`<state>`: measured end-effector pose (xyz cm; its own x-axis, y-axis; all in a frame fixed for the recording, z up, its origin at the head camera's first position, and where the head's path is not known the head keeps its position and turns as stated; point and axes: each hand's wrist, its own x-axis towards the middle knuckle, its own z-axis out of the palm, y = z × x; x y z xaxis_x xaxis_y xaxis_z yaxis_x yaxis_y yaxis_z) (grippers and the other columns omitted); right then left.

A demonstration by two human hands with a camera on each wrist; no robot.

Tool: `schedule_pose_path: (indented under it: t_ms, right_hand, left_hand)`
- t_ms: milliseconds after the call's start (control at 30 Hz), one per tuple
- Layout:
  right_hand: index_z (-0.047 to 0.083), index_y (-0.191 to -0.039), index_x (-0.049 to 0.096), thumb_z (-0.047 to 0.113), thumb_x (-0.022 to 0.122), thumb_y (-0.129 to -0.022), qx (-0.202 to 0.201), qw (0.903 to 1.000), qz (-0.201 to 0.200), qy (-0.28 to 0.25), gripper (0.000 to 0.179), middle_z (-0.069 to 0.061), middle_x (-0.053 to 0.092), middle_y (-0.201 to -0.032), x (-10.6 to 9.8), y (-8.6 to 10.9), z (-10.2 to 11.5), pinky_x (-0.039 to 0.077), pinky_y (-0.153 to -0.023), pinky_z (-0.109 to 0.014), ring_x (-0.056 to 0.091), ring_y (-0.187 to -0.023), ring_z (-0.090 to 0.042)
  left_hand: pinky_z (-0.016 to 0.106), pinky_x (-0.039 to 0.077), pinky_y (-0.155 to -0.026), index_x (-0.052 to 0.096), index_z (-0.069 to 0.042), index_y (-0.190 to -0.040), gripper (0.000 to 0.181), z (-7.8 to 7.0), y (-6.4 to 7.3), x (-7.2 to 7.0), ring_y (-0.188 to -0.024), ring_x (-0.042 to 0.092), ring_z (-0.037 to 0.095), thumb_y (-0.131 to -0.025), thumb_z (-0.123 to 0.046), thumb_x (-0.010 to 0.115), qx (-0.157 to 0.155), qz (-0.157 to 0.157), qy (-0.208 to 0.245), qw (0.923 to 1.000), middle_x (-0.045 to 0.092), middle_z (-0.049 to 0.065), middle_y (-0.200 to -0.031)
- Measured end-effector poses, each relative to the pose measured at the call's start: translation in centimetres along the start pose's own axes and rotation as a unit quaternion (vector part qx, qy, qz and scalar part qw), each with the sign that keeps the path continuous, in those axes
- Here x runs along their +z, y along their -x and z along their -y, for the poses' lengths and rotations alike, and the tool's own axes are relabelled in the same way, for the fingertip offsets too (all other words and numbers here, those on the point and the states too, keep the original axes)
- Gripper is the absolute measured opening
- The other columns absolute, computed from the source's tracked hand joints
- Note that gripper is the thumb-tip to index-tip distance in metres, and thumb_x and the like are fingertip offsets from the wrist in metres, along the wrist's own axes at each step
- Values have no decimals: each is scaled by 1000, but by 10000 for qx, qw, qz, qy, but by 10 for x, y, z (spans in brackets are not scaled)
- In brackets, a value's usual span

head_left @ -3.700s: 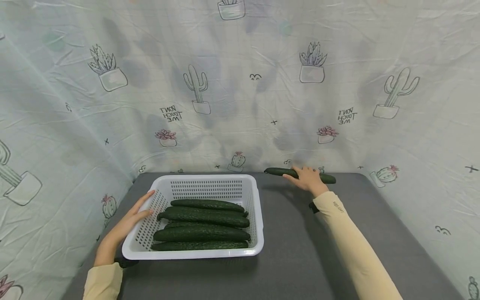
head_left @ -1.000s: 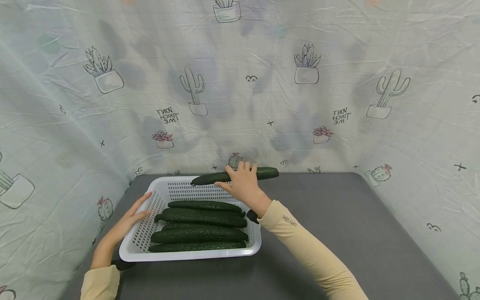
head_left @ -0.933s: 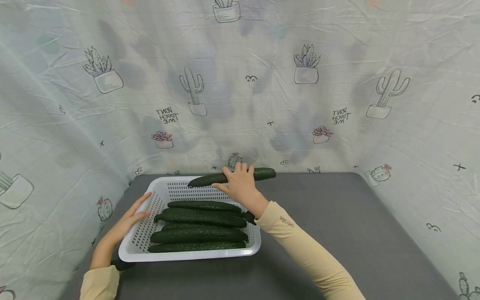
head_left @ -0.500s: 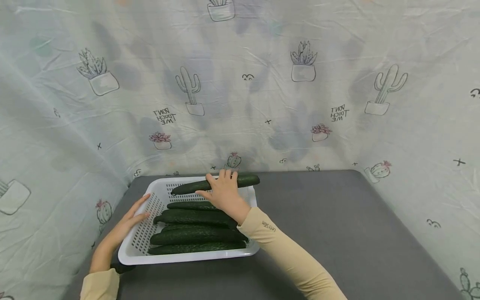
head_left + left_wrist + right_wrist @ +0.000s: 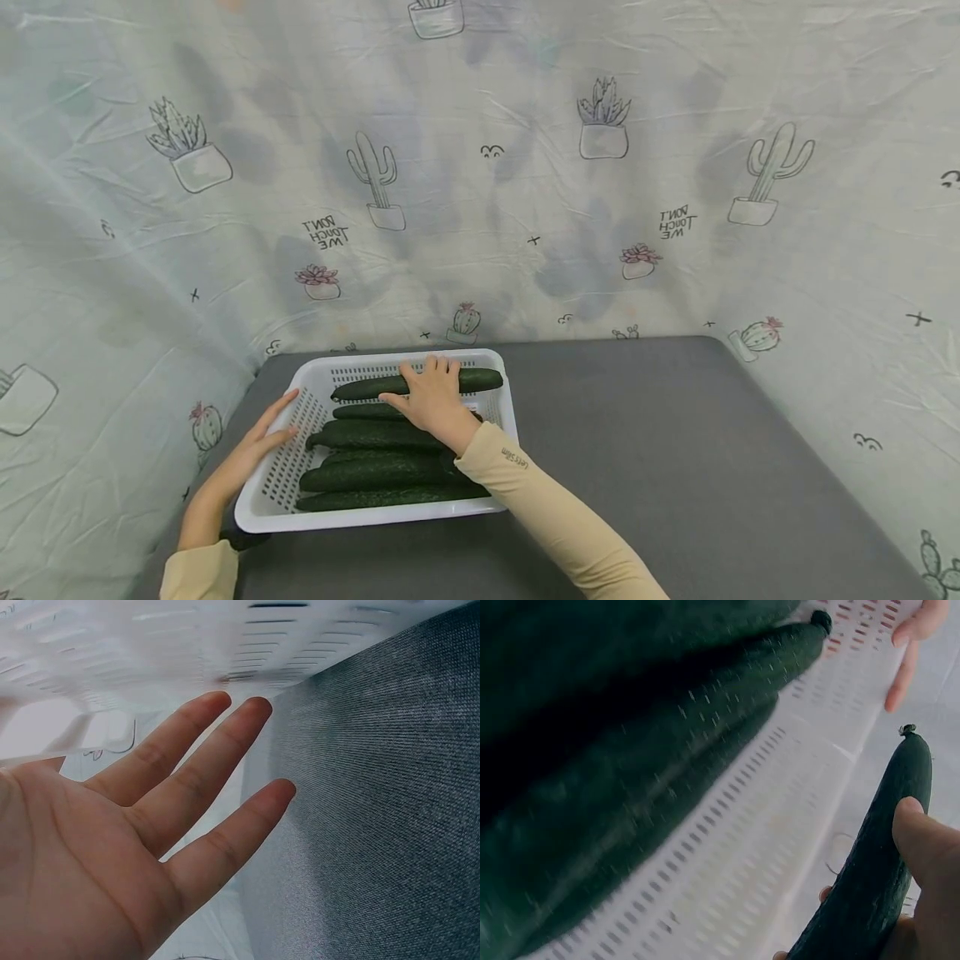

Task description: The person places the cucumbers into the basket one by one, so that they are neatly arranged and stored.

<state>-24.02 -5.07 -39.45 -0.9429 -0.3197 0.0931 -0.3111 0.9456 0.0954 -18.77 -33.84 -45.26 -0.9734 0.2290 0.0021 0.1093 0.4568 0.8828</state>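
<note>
My right hand [image 5: 435, 400] grips a dark green cucumber [image 5: 482, 381] around its middle, over the far side of a white perforated plastic basket [image 5: 375, 518]. In the right wrist view the thumb lies along this cucumber [image 5: 874, 862], with fingertips showing on its other side; it is apart from the rest. Several cucumbers [image 5: 375, 472] lie side by side in the basket, partly covered by my right hand and forearm. My left hand [image 5: 243, 458] is at the basket's left side. In the left wrist view its fingers are extended and spread by the outer wall [image 5: 277, 645].
The basket stands on the left part of a dark grey table [image 5: 637, 467]. A pale curtain [image 5: 480, 208] printed with potted cacti hangs behind the table and along both sides. Both forearms wear cream sleeves [image 5: 555, 517].
My right hand has carried the cucumber from the table's far right leftward, then down over the basket's far part. My left hand has stayed at the basket's left side.
</note>
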Motion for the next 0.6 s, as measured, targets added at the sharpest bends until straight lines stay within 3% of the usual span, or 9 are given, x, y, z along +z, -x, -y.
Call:
schedule_pose_path:
  t_ms: [233, 433, 600]
  right_hand:
    - [40, -143, 28, 74, 19, -84, 105, 9988, 483, -57, 69, -14, 44, -130, 7, -6, 2, 31, -95, -45, 41, -115, -30]
    - [40, -144, 26, 74, 20, -84, -70, 9974, 719, -31, 69, -14, 39, -138, 14, -7, 9, 28, -102, -47, 37, -125, -31]
    - [37, -139, 31, 72, 23, -86, -232, 9971, 726, -29, 64, -13, 42, -132, 21, -6, 15, 29, -99, -46, 40, -120, -29]
  left_hand:
    - [53, 46, -75, 0, -25, -150, 63, 1, -2, -2, -123, 25, 58, -100, -27, 38, -10, -7, -77, 10000, -2, 28, -150]
    - [52, 47, -74, -1, -25, -150, 63, 3, -3, -3, -123, 25, 58, -100, -27, 38, -26, 20, -29, 10000, -1, 28, -150]
    - [52, 46, -75, 0, -24, -150, 63, 2, -2, -2, -123, 25, 57, -100, -26, 38, 4, 4, -55, 10000, -1, 28, -150]
